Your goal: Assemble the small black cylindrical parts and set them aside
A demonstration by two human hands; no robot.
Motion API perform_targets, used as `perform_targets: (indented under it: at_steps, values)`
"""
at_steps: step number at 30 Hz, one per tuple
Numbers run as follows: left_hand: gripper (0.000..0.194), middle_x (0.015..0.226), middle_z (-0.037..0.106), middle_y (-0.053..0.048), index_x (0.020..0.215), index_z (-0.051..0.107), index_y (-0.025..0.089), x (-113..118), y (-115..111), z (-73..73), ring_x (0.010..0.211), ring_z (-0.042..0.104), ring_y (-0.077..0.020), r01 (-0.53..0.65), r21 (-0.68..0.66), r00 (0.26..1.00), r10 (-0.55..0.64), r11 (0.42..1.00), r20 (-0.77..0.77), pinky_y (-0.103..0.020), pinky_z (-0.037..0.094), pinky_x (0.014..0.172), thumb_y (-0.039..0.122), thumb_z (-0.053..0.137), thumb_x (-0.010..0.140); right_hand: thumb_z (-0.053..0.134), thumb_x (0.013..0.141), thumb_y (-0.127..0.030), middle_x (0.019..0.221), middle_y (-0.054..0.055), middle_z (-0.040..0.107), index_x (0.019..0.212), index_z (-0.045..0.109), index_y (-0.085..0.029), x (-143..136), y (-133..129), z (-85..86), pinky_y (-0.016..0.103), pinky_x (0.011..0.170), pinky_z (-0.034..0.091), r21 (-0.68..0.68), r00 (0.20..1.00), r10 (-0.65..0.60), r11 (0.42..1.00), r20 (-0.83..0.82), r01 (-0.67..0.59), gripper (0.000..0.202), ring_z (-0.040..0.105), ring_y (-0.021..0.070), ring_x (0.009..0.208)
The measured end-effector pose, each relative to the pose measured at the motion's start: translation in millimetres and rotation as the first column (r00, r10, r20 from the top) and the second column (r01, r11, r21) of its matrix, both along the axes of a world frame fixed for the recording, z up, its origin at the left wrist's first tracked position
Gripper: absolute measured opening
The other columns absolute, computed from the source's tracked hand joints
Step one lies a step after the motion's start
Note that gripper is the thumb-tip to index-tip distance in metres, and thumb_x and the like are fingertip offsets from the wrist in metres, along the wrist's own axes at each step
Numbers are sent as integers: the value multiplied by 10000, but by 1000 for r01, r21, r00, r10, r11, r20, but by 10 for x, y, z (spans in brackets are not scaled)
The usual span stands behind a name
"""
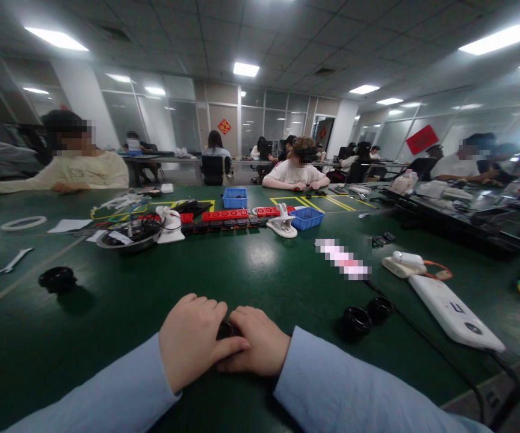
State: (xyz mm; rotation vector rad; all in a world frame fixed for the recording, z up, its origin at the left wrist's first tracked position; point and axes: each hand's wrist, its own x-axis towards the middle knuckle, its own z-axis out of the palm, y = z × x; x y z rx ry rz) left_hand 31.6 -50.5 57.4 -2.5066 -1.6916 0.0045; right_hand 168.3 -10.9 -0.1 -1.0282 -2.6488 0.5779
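Note:
Both hands meet low in the middle of the head view, above the green table (260, 282). My left hand (197, 337) has its fingers curled round a small black part (226, 329), with the thumb lying across toward the other hand. My right hand (260, 340) is closed against the same part from the other side. Most of the black part is hidden by the fingers. To the right stand two black ring-shaped parts, one (356, 322) nearer and one (380, 308) just behind it. Another black ring-shaped part (56, 279) sits at the left.
Red strips (225, 214), a blue tray (235, 197), a second blue tray (306, 218) and a metal bowl (129, 236) stand farther back. A wrench (15, 261) lies left; a white power bank (454, 310) with a cable lies right. People sit beyond.

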Motion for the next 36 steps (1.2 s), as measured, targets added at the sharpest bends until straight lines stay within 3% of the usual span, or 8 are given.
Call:
perform_targets:
  at_steps: [3, 6, 10, 12, 14, 18, 23, 36]
  values:
    - [415, 801, 637, -93, 836, 624, 143, -90, 47, 58, 779, 588, -276, 3, -27, 996, 0, 1000, 94, -430, 448, 707, 528, 469, 822, 745, 574, -491, 823, 31, 535, 826, 573, -152, 16, -4, 6, 290, 654, 374, -13, 1000, 6, 1000, -16, -6, 456, 490, 178, 740]
    - [301, 987, 626, -76, 993, 609, 171, -223, 120, 94, 931, 569, -245, 181, -131, 951, -140, 975, 274, -377, 448, 806, 398, 553, 804, 743, 592, -476, 898, 52, 560, 905, 595, -154, 34, -2, 15, 312, 707, 393, -32, 999, 28, 999, -42, -30, 473, 517, 205, 809]
    - [419, 1224, 559, -28, 1178, 535, 242, -373, 204, 136, 1130, 497, -188, 462, -354, 851, -293, 814, 437, -307, 367, 966, 204, 595, 765, 737, 606, -467, 941, 64, 569, 1130, 555, -188, 46, 7, 27, 335, 741, 405, -46, 997, 57, 997, -56, -59, 621, 527, 230, 852]
    - [501, 1282, 523, -11, 1242, 481, 270, -403, 217, 161, 1182, 460, -175, 505, -414, 835, -308, 757, 455, -301, 330, 1001, 148, 577, 765, 734, 613, -466, 942, 62, 569, 1157, 546, -207, 48, 7, 34, 334, 744, 404, -53, 997, 65, 996, -47, -68, 631, 527, 229, 856]
    - [517, 1286, 521, 3, 1244, 478, 289, -404, 207, 180, 1180, 466, -171, 509, -432, 837, -309, 745, 452, -298, 333, 998, 105, 553, 767, 736, 612, -463, 934, 61, 570, 1140, 559, -202, 49, 5, 41, 328, 739, 402, -59, 997, 66, 996, -38, -68, 615, 527, 224, 850]
    - [421, 1131, 628, 7, 1143, 560, 295, -349, 139, 195, 1043, 566, -192, 410, -420, 892, -260, 809, 370, -305, 405, 907, 117, 567, 761, 740, 609, -453, 925, 62, 573, 1094, 579, -182, 49, 4, 48, 318, 732, 401, -63, 997, 64, 996, -40, -66, 579, 528, 215, 835]
    - [261, 933, 663, -36, 986, 633, 214, -231, 53, 197, 873, 613, -230, 132, -368, 980, -67, 920, 185, -318, 459, 761, 260, 649, 730, 728, 610, -479, 897, 61, 568, 1040, 592, -152, 48, 6, 49, 310, 704, 392, -65, 999, 51, 997, -14, -52, 556, 518, 207, 809]
    - [363, 774, 651, -115, 837, 604, 121, 10, -60, 60, 720, 621, -294, -91, -133, 995, 86, 987, -45, -400, 463, 642, 476, 551, 787, 729, 595, -473, 793, 20, 523, 840, 579, -152, 29, 12, 3, 276, 636, 362, -14, 998, 47, 999, -29, -47, 431, 471, 161, 707]
